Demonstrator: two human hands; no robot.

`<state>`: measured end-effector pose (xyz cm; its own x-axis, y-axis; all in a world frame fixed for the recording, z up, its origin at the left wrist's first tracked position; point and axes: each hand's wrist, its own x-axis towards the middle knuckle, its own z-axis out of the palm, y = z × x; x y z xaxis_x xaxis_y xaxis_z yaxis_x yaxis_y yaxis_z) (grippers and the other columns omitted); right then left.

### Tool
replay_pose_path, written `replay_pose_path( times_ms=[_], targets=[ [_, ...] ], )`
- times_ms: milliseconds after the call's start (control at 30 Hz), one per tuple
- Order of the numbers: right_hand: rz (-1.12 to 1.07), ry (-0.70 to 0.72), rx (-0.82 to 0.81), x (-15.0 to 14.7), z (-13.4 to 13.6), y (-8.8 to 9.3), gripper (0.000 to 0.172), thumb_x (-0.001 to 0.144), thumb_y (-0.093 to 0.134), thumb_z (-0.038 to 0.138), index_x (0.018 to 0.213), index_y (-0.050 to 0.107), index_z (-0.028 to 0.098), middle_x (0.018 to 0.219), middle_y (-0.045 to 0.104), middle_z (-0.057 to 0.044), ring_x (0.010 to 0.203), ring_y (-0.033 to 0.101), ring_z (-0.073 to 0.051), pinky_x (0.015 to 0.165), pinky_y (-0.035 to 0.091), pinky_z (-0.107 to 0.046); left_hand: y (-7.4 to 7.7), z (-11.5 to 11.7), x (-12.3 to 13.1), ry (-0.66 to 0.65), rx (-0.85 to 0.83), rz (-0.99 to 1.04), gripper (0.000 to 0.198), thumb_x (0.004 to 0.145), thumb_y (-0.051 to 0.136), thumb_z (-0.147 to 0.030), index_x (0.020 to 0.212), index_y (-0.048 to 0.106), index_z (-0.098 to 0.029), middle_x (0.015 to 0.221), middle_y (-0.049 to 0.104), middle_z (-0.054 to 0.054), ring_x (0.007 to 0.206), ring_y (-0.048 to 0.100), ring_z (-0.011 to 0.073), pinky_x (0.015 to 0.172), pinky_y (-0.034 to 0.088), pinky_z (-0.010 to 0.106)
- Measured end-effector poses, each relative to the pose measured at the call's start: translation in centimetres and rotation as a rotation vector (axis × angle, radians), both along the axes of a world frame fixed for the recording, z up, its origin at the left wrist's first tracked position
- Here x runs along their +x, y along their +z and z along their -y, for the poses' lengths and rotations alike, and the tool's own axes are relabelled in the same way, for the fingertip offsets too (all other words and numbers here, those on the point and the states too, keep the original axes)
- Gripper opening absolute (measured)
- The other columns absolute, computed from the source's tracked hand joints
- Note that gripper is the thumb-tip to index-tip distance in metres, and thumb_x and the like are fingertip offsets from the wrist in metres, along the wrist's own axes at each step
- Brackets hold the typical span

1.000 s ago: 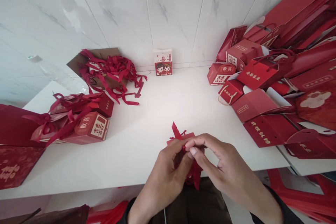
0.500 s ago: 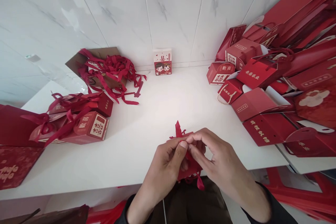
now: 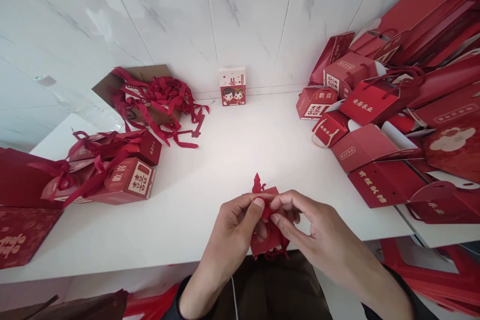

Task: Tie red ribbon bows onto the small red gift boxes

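Note:
At the table's front edge lies a small red box (image 3: 270,244), mostly covered by my hands. A red ribbon (image 3: 257,183) sticks up past my fingertips on its far side, and more ribbon hangs at the near side. My left hand (image 3: 240,225) pinches the ribbon between thumb and forefinger above the box. Close against it, my right hand (image 3: 305,217) also pinches the red ribbon with thumb and forefinger. The fingers hide most of the ribbon where they meet.
A carton (image 3: 140,76) spilling red ribbons stands back left. Ribboned red boxes (image 3: 123,180) sit left, near a larger red box (image 3: 26,235). A small box with cartoon figures (image 3: 233,94) leans by the wall. Many red gift boxes (image 3: 369,105) pile up on the right.
My right fingers have moved slightly apart from the left, showing more red ribbon between them. The ribbon end that hung at the near side is drawn up closer to the box.

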<state>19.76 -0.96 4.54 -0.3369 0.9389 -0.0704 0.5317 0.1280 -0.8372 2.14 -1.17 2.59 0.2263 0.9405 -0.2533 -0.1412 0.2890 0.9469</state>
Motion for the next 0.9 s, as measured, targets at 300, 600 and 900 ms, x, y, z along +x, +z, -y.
replay_pose_path(
  times_ms=[300, 600, 900],
  targets=[
    [0.040, -0.018, 0.352, -0.3, 0.0, -0.9, 0.013, 0.102, 0.055, 0.020, 0.111, 0.060, 0.028, 0.105, 0.067, -0.001, 0.100, 0.064, -0.018, 0.085, 0.053, -0.032, 0.0, 0.1, 0.1, -0.023, 0.022, 0.016, 0.036, 0.098, 0.059, -0.045, 0.103, 0.076, -0.014, 0.064, 0.058, -0.001, 0.058, 0.052, 0.0101, 0.060, 0.044, 0.023],
    [-0.001, -0.046, 0.309, -1.0, 0.0, -1.5, 0.010, 0.103, 0.051, 0.020, 0.103, 0.058, 0.027, 0.097, 0.067, -0.002, 0.088, 0.065, -0.019, 0.076, 0.052, -0.032, 0.2, 0.1, 0.0, -0.074, 0.064, -0.023, 0.038, 0.099, 0.058, -0.045, 0.111, 0.076, -0.014, 0.067, 0.056, -0.001, 0.063, 0.052, 0.0113, 0.064, 0.045, 0.024],
    [-0.003, -0.164, 0.066, -0.7, -0.1, -0.8, 0.017, 0.103, 0.052, 0.040, 0.101, 0.062, 0.026, 0.088, 0.073, 0.000, 0.078, 0.067, -0.018, 0.068, 0.053, -0.030, -0.1, 0.3, 0.3, -0.067, 0.065, -0.037, 0.043, 0.101, 0.055, -0.044, 0.133, 0.069, -0.018, 0.076, 0.059, 0.000, 0.062, 0.054, 0.0098, 0.063, 0.048, 0.023]
  ],
)
